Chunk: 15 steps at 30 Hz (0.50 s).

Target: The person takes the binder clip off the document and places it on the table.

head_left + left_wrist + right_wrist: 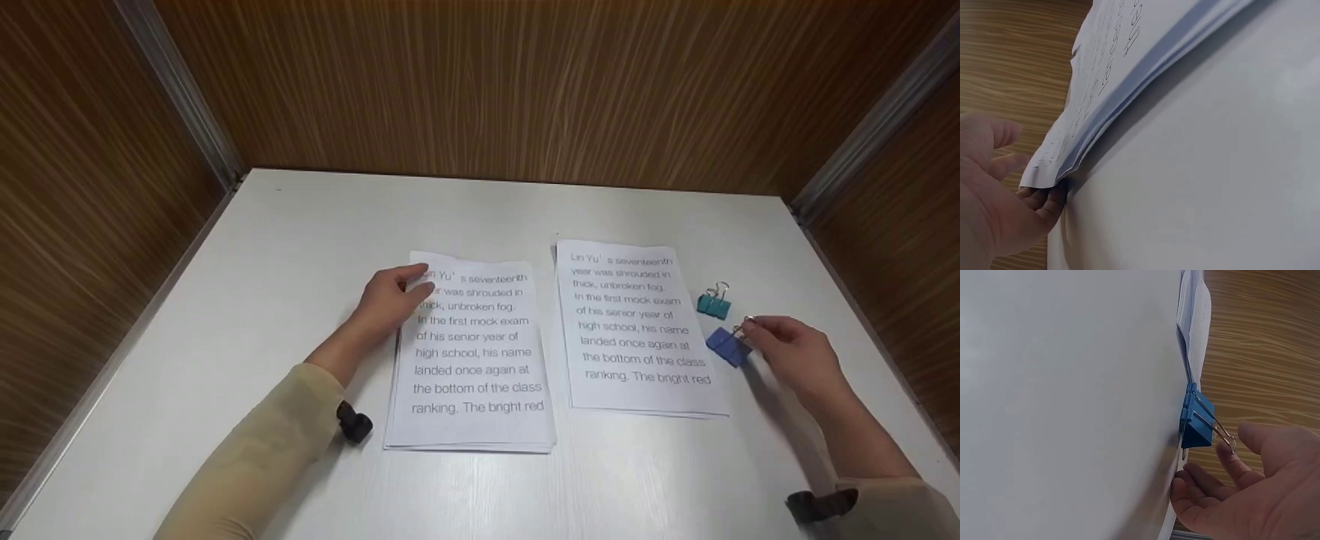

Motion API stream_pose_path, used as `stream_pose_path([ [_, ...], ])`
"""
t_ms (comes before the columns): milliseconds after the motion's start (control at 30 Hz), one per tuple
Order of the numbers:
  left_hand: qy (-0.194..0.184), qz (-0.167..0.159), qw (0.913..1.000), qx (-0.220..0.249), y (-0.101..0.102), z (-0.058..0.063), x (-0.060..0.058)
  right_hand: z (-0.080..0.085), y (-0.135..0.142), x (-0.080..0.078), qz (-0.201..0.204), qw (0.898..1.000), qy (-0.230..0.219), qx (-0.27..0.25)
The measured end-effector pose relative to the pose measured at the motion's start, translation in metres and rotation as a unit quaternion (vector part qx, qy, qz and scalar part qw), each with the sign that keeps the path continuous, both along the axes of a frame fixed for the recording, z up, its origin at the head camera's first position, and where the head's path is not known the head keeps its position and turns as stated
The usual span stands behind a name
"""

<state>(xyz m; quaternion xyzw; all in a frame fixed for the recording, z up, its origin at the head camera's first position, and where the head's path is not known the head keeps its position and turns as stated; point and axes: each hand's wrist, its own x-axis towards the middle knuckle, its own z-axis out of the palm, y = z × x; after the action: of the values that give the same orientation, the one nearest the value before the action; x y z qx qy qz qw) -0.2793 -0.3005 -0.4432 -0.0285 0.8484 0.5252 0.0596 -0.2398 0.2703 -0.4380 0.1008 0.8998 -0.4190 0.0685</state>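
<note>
My left hand (386,304) is at the upper left corner of the left stack of printed sheets (476,352). In the left wrist view, some fingers (1053,205) lie beneath the raised corner of the sheets, while thumb and index finger stand over its printed side. At the right, my right hand (799,356) holds a blue binder clip (727,346) by the end of its wire handle (1223,433). A teal binder clip (714,305) rests on the table just beyond the blue one. Both clips are beside the right stack of printed sheets (637,330).
The white table (315,217) bears both stacks, side by side with a narrow gap between them. Wood-grain panels (487,90) enclose it at the back and on both sides, with metal posts (180,97) in the corners.
</note>
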Motion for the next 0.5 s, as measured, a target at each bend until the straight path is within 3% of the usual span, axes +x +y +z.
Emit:
stream_pose_path([
  [167, 0.011, 0.004, 0.9997, -0.020, -0.005, 0.003, 0.006, 0.004, 0.001, 0.002, -0.002, 1.000, 0.015, 0.007],
  [300, 0.044, 0.007, 0.9972, -0.060, -0.005, 0.009, 0.016, 0.016, -0.007, 0.004, 0.001, 0.997, 0.061, 0.057],
  [400, 0.074, -0.005, 0.9899, -0.121, 0.001, 0.018, 0.027, 0.028, -0.025, 0.006, 0.012, 0.988, 0.108, 0.108],
  [500, 0.097, -0.030, 0.9757, -0.194, 0.013, 0.025, 0.039, 0.037, -0.051, 0.011, 0.036, 0.975, 0.166, 0.143],
])
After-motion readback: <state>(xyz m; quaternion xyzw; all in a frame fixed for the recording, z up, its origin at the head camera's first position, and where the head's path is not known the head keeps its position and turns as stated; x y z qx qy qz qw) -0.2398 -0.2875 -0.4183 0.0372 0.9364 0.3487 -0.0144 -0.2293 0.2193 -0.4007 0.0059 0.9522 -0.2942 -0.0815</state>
